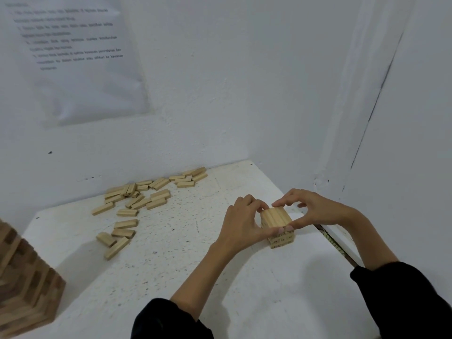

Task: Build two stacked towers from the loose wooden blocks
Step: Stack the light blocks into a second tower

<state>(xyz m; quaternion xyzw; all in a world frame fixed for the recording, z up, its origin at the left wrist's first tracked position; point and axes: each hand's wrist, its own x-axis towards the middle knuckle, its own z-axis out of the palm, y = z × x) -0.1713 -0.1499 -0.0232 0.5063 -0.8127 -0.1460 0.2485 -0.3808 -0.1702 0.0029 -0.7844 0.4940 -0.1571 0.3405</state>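
Note:
A short tower of pale wooden blocks [277,222] stands on the white table [186,260], right of the middle. My left hand [241,223] curls round its left side, thumb along the front edge. My right hand [310,207] pinches the top layer from the right, with fingers at the back edge and thumb at the front. Several loose wooden blocks [144,199] lie scattered across the far left of the table, up to the wall. A taller, darker block tower [27,282] stands at the left edge of the view, partly cut off.
White walls close the table in at the back and right. A printed sheet [78,52] hangs on the back wall. A narrow gap with a dark strip [335,243] runs along the table's right edge.

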